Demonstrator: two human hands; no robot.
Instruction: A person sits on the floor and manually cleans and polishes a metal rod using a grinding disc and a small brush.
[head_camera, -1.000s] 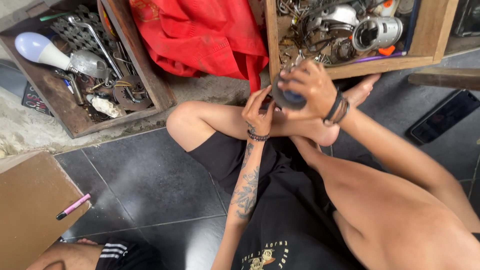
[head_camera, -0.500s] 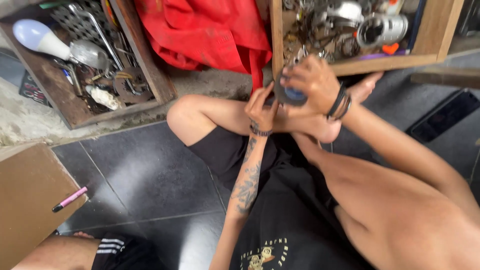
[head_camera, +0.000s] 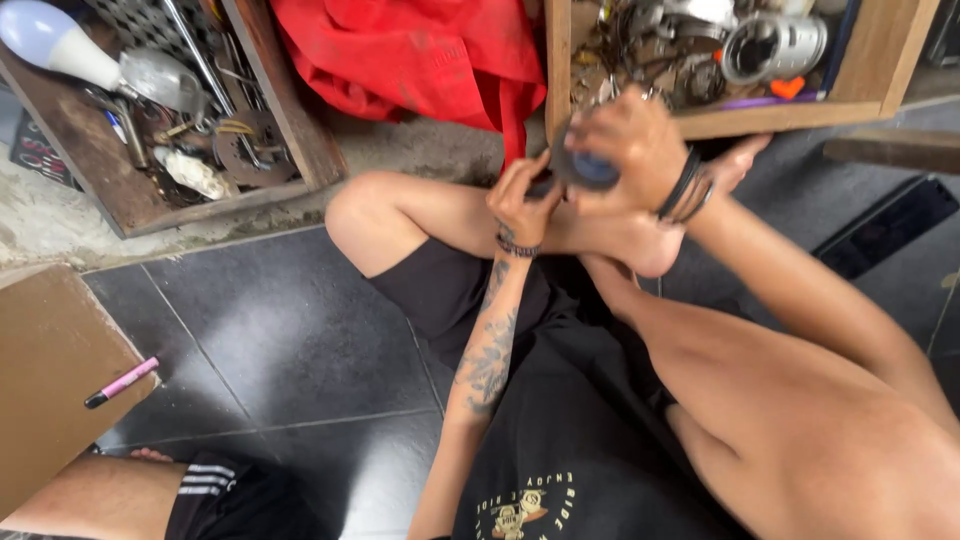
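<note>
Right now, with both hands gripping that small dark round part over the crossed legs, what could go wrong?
The right hand and left hand hold the dark round part just above a bare foot; if it slips, it may strike the foot or the tiled floor.

The wooden box of metal scrap sits right behind the knuckles, so a sudden jerk could scrape them on its edge.
</note>
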